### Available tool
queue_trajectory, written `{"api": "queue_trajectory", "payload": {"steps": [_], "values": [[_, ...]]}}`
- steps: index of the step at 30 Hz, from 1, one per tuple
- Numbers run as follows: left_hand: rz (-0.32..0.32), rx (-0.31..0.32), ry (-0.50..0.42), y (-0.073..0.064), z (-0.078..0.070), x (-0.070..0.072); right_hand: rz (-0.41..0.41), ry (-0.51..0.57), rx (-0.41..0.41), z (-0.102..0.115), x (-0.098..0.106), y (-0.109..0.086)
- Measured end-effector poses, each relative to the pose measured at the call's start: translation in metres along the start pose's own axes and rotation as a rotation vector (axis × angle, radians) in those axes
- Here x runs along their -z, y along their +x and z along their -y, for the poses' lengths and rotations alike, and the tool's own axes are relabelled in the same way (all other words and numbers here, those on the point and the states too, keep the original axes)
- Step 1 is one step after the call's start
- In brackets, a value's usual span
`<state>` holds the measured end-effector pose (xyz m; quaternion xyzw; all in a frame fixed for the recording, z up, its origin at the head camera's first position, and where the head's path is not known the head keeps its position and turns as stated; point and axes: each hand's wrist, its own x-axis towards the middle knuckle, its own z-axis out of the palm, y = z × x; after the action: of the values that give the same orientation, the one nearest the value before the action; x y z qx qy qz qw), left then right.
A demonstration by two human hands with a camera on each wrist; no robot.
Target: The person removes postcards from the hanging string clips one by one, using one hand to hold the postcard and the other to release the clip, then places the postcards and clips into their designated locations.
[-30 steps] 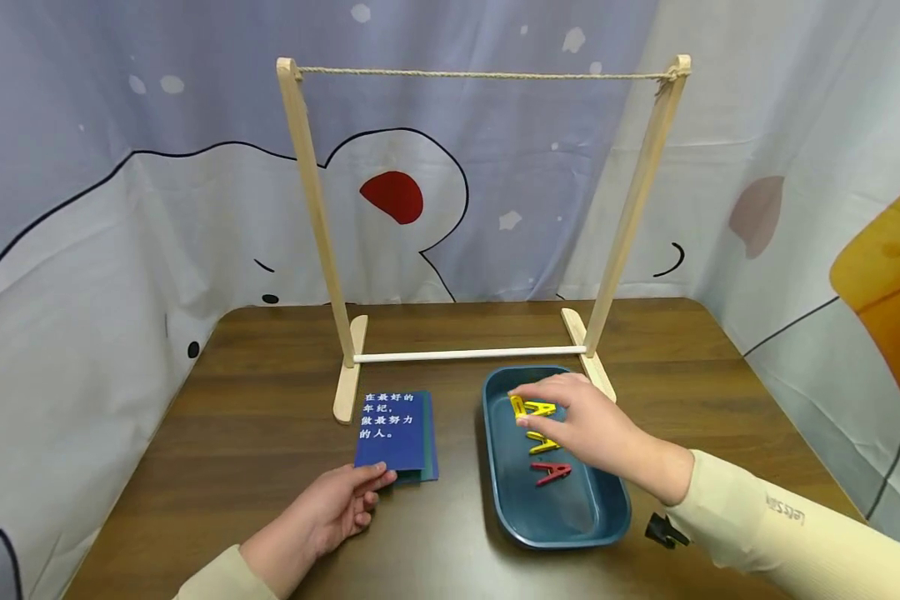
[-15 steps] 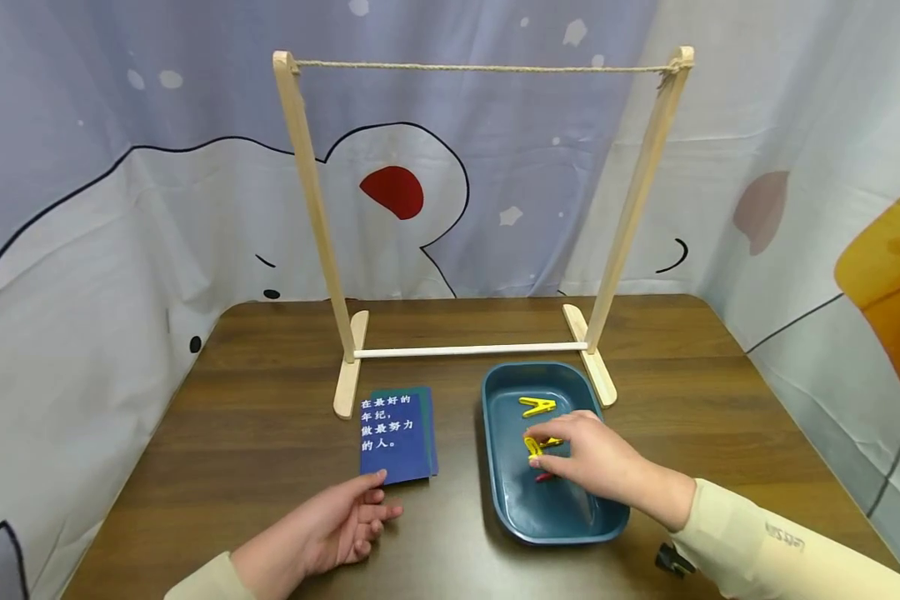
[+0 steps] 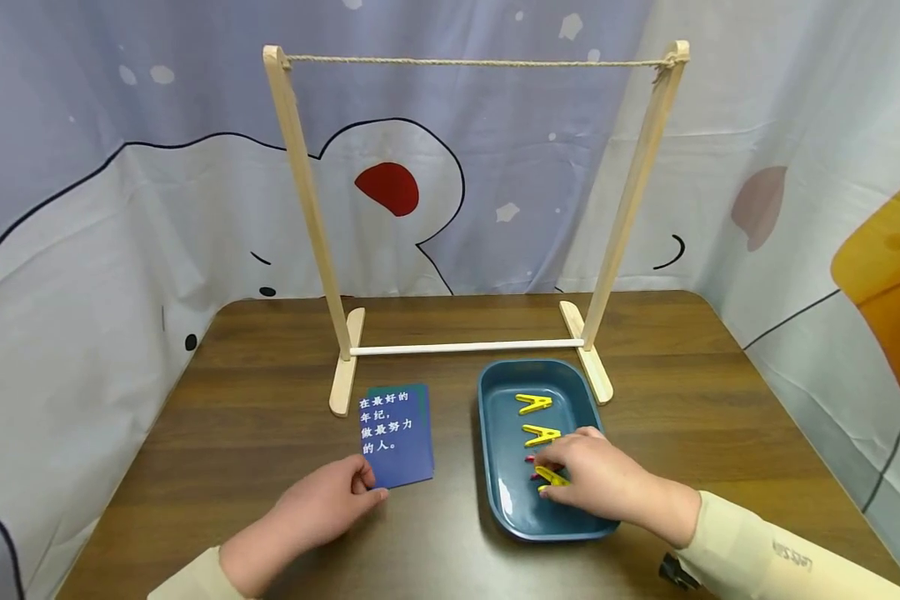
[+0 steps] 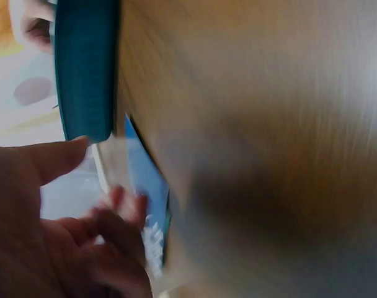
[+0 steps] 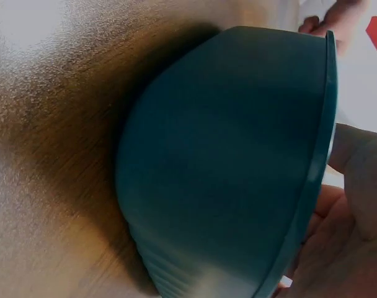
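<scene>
My right hand (image 3: 596,471) reaches into the blue-green tray (image 3: 487,433) and pinches a yellow clothespin (image 3: 551,477) between thumb and fingers, low over the tray floor. Behind its fingertips a red clothespin (image 3: 529,458) is mostly hidden. Two more yellow clothespins, one far (image 3: 533,403) and one in the middle (image 3: 542,435), lie farther up the tray. On the left, a dark blue card (image 3: 401,454) with white Chinese writing lies over a green one (image 3: 423,400). My left hand (image 3: 318,508) is at its lower left corner; the left wrist view shows thumb and fingers spread apart.
A wooden stand (image 3: 300,158) with a rope (image 3: 472,62) strung across its top stands behind the tray and cards. Its white lower bar (image 3: 465,347) runs just beyond them. A printed curtain (image 3: 195,217) surrounds the wooden table (image 3: 255,367).
My right hand has carried the yellow clothespin toward the tray's near end. My left hand has let go of the cards and turned over; the stack's edges have shifted slightly.
</scene>
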<state>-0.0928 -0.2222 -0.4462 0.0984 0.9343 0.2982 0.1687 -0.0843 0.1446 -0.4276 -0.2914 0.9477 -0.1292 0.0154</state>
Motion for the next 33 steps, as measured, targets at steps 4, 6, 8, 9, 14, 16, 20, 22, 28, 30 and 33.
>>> {"api": "queue_trajectory", "payload": {"steps": [4,6,8,9,14,16,20,22,28,30,33], "values": [[-0.099,0.009,0.315,0.005,-0.001,0.003,0.044,-0.013,0.009,0.004,-0.003,0.0],[-0.111,0.0,0.382,0.008,0.0,0.003,0.075,-0.015,0.006,0.006,-0.004,0.001],[-0.104,-0.008,0.424,0.011,0.002,0.002,0.113,-0.011,-0.004,0.008,-0.005,0.002],[-0.099,-0.01,0.437,0.013,0.002,0.002,0.132,-0.01,-0.01,0.009,-0.006,0.002],[-0.068,-0.001,0.456,0.024,0.005,0.003,0.176,-0.011,-0.017,0.013,-0.009,0.004],[-0.061,0.003,0.457,0.026,0.005,0.003,0.176,-0.015,-0.005,0.014,-0.011,0.004],[-0.048,-0.01,0.465,0.028,0.006,0.004,0.184,-0.014,0.015,0.015,-0.013,0.004],[-0.045,-0.023,0.465,0.029,0.006,0.004,0.179,-0.016,0.025,0.016,-0.015,0.003],[-0.051,-0.04,0.454,0.031,0.007,0.003,0.17,-0.017,0.036,0.016,-0.015,0.004],[-0.048,-0.039,0.452,0.032,0.007,0.003,0.179,-0.015,0.033,0.015,-0.015,0.004],[-0.045,-0.034,0.45,0.033,0.008,0.002,0.185,-0.015,0.035,0.014,-0.014,0.005]]}}
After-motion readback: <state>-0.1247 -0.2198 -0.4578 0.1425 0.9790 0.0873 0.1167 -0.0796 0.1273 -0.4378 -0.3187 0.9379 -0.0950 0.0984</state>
